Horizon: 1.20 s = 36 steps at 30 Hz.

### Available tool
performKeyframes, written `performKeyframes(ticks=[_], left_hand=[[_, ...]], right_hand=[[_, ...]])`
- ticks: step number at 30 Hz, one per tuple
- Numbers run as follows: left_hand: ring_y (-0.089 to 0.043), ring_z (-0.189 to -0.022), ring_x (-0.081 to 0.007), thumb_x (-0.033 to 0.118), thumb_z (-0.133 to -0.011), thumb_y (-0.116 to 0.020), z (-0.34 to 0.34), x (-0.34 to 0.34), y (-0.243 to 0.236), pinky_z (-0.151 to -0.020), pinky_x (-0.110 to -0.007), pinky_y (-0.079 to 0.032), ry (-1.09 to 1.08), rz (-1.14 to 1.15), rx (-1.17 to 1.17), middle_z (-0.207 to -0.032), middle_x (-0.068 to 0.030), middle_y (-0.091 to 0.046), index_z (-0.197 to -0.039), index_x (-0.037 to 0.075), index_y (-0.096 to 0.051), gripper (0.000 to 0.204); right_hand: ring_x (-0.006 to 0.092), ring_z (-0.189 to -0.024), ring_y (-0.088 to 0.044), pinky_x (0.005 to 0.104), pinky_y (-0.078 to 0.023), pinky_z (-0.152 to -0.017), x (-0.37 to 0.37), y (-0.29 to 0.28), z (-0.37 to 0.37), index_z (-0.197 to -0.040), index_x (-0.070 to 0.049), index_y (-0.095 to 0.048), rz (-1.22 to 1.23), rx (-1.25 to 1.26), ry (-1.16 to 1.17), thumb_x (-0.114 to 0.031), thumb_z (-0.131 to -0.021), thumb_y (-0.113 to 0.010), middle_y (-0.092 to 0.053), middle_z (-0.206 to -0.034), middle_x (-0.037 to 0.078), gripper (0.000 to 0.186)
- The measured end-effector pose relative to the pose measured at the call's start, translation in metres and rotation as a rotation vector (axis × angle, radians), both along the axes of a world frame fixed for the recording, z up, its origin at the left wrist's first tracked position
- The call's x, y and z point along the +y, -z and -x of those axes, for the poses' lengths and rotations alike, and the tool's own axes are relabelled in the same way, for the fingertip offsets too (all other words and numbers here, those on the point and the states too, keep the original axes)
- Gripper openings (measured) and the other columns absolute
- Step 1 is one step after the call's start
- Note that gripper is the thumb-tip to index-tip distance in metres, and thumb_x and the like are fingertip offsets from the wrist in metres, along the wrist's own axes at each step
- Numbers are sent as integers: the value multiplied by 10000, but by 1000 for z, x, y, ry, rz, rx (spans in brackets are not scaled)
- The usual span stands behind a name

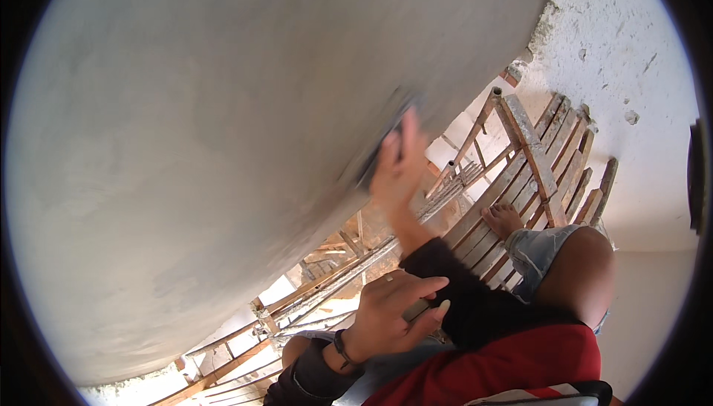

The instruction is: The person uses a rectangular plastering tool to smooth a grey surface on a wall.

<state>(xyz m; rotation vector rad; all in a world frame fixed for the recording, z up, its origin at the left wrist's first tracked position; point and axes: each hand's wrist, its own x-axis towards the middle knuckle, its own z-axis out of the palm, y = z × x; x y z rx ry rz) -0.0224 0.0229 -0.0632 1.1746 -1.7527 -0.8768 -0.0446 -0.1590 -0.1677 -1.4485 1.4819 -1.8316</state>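
Note:
A broad grey plastered surface [208,138] fills the upper left, smooth and damp-looking. Against its lower right part, my right hand [398,164] presses a dark, flat plastering trowel [379,146]. Hand and tool are blurred by motion, and the handle is mostly hidden by the fingers. My left hand [397,313], with a ring and a dark wristband, hovers nearer to my body, apart from the surface. Its thumb and forefinger stand apart with nothing between them; the other fingers are curled.
Wooden scaffold planks [512,198] with gaps between them support my bare foot [503,218]. A slanted board [529,150] crosses them. Below the plaster edge run poles [349,268] above a lower level. A rough white wall [624,64] rises at the right.

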Motion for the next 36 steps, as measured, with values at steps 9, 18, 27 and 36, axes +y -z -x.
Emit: performKeyframes(ticks=[9, 18, 27, 36], left_hand=[[-697, -732, -238, 164, -820, -806, -4, 2, 5, -650, -343, -551, 25, -38, -111, -832, -78, -722, -1149, 52, -728, 357], [-700, -728, -239, 156, -821, -803, -4, 0, 0, -649, -335, -547, 16, 9, -58, -835, -87, -722, -1136, 55, -737, 337], [-691, -724, -254, 209, -822, -804, -12, 11, -4, -662, -344, -551, 21, 25, -74, -843, -87, -715, -1161, 69, -729, 373], [-673, -681, -218, 144, -792, -826, 7, -15, -9, -610, -310, -518, 116, 110, 157, -841, -93, -723, -1142, 55, -751, 368]], right_hand=[[280, -771, -613, 392, -502, -677, -23, 10, 25, -1403, -41, -589, 50, 22, 25, -180, -996, -611, -626, -993, 136, 430], [405, -1123, -632, 461, -474, -996, 43, 13, -38, -1409, 82, -537, 35, -26, -64, -240, -1021, -595, -662, -1238, 254, 507], [242, -733, -543, 333, -467, -693, -68, -79, 43, -1382, 4, -614, 304, 87, 142, -109, -983, -621, -598, -908, 130, 415], [319, -820, -609, 405, -506, -714, 71, -1, -56, -1275, -68, -710, 329, 29, -247, -106, -864, -748, -639, -999, 179, 415]])
